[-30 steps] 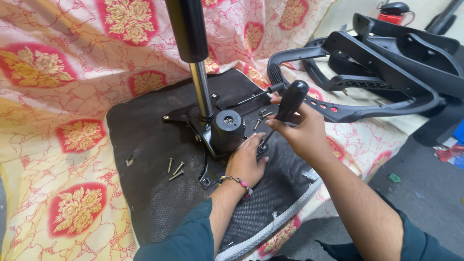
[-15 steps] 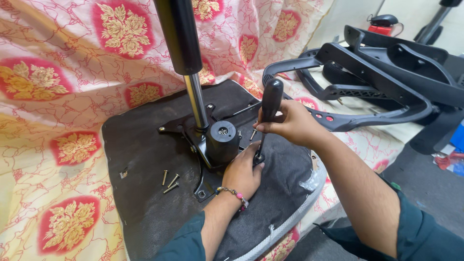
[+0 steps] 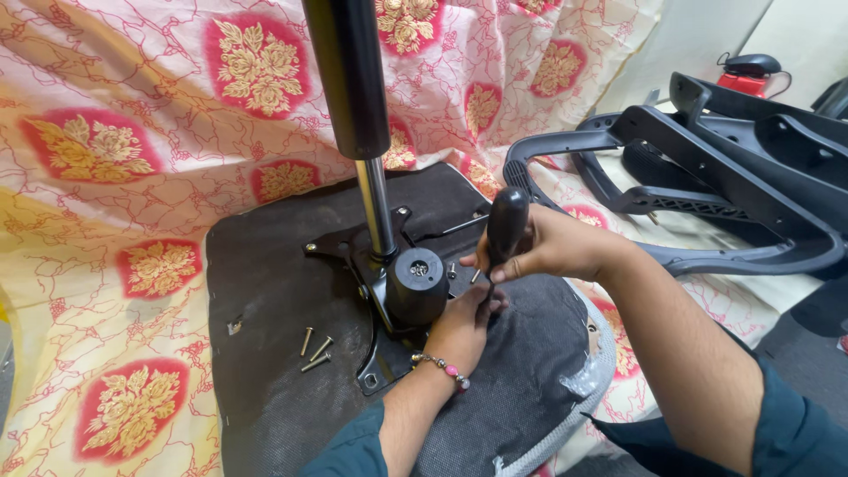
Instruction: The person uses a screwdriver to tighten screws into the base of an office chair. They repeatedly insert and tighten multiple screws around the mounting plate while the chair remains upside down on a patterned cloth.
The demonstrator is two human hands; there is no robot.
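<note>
An upturned chair seat (image 3: 265, 291) with a dark underside lies on a patterned cloth. A black metal mechanism plate (image 3: 380, 265) with a gas cylinder (image 3: 353, 79) standing upright is on it. My right hand (image 3: 548, 247) grips the black handle of a screwdriver (image 3: 505, 225), held upright beside the round black knob (image 3: 417, 283). My left hand (image 3: 464, 322) rests low against the plate at the screwdriver's tip, its fingers hidden behind the knob. A beaded bracelet is on my left wrist.
Three loose screws (image 3: 314, 346) lie on the seat left of the plate. A black plastic chair frame (image 3: 724, 185) lies at the right. A red and black device (image 3: 746, 71) sits at the far right. Pink and cream floral cloth (image 3: 115, 177) covers the surface.
The view has shifted and come nearer. My right hand has tilted the screwdriver more upright and brought it closer to the knob. My left hand stays at the plate.
</note>
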